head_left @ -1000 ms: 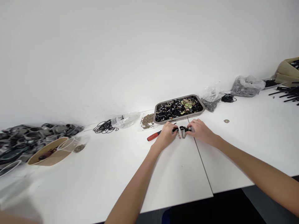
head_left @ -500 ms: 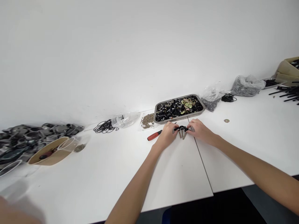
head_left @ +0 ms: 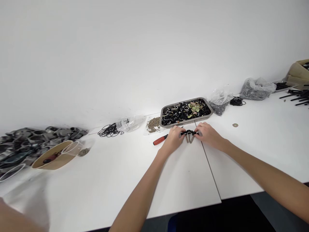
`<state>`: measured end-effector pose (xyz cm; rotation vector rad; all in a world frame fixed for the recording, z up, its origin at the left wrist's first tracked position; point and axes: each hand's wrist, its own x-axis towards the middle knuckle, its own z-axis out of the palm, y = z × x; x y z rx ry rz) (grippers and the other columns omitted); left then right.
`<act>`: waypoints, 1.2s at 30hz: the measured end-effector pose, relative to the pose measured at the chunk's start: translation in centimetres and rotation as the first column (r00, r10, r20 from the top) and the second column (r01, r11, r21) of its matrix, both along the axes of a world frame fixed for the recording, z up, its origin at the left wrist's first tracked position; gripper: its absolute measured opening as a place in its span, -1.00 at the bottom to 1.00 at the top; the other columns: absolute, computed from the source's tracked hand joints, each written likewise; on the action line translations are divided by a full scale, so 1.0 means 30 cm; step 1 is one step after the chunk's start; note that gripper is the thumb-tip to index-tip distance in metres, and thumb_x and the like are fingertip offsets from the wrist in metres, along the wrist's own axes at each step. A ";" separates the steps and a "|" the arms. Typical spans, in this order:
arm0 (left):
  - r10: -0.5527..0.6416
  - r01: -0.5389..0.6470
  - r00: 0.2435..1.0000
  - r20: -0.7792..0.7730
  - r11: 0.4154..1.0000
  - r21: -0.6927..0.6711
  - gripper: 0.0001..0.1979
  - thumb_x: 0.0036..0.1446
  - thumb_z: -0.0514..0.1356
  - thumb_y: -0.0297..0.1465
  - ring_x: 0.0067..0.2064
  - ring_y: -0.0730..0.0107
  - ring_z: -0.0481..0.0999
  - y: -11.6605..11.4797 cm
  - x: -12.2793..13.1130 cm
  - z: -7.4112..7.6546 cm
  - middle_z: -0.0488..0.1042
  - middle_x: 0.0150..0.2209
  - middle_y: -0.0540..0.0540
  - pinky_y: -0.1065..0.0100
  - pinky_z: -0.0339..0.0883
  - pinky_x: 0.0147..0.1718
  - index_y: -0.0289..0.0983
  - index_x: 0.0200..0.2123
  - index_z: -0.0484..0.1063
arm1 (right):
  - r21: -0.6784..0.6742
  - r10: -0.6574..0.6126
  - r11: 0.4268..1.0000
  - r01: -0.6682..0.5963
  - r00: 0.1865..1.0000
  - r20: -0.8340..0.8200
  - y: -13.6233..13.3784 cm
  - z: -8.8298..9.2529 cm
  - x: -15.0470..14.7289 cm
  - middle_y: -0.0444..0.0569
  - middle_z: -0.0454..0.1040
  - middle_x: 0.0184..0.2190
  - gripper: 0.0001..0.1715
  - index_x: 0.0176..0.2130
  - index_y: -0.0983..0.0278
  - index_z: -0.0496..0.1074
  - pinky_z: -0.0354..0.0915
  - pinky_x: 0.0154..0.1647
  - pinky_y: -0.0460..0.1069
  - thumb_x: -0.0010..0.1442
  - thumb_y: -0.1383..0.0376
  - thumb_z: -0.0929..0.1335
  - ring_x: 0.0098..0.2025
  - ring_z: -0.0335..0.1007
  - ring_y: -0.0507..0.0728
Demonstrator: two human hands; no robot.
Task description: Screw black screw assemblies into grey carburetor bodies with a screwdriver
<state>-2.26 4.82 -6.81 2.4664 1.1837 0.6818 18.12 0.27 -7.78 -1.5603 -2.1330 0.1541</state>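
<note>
My left hand (head_left: pixel 175 137) and my right hand (head_left: pixel 207 132) are low over the white table, facing each other across a short row of black-headed metal bolts (head_left: pixel 189 133). Fingers of the left hand are closed at the row's left end; those of the right hand pinch its right end. Silver shanks point down toward me, several side by side. Just left of my left hand lies a red-handled screwdriver (head_left: pixel 159 140), its far end partly hidden by that hand. Behind both hands stands a metal tray (head_left: pixel 187 121) full of black-and-silver parts, with greenish-gold discs on top.
Small brass-coloured pieces (head_left: pixel 153 124) lie left of the tray. Black cords (head_left: pixel 109 130), grey parts (head_left: pixel 36 138) and a tan container (head_left: pixel 56 163) are farther left. Plastic bags (head_left: pixel 257 89) and a lone disc (head_left: pixel 235 125) are at right. Another person's blurred arm (head_left: pixel 19 217) enters lower left.
The whole view has shifted slightly, so things sit a little farther right. My hands keep the same hold on the bolts. The blurred arm at lower left has moved slightly.
</note>
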 end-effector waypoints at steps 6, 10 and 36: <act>-0.015 0.015 1.000 -0.010 1.000 0.002 -0.82 0.14 0.15 -0.47 -0.06 0.16 0.45 -0.005 0.026 0.007 0.53 -0.20 -0.14 0.12 0.39 -0.10 -0.24 -0.19 0.50 | 0.019 -0.019 1.000 0.019 1.000 0.020 0.003 -0.001 0.000 0.06 0.46 -0.31 -0.83 -0.29 0.33 0.49 0.25 -0.08 0.09 0.21 0.36 0.29 -0.18 0.32 0.21; 0.025 -0.025 1.000 -0.010 0.999 0.036 -0.62 0.29 -0.01 -0.21 0.00 0.12 0.45 -0.022 -0.058 0.057 0.55 -0.18 -0.18 -0.03 0.32 -0.16 -0.26 -0.30 0.55 | 0.007 -0.037 0.999 0.037 0.999 0.019 0.011 0.003 0.010 0.06 0.47 -0.31 -0.83 -0.30 0.32 0.50 0.25 -0.07 0.09 0.19 0.36 0.30 -0.17 0.32 0.22; -0.064 0.065 0.998 -0.013 0.972 0.225 -0.90 0.16 0.17 -0.37 0.09 0.35 0.46 0.183 -0.860 0.092 0.54 -0.05 0.10 0.26 -0.06 0.35 -0.05 -0.37 0.46 | -0.122 -0.096 0.989 0.080 0.987 -0.128 -0.005 0.034 0.020 0.07 0.46 -0.15 -0.71 -0.16 0.31 0.45 0.21 0.04 0.09 0.29 0.19 0.24 0.03 0.29 0.25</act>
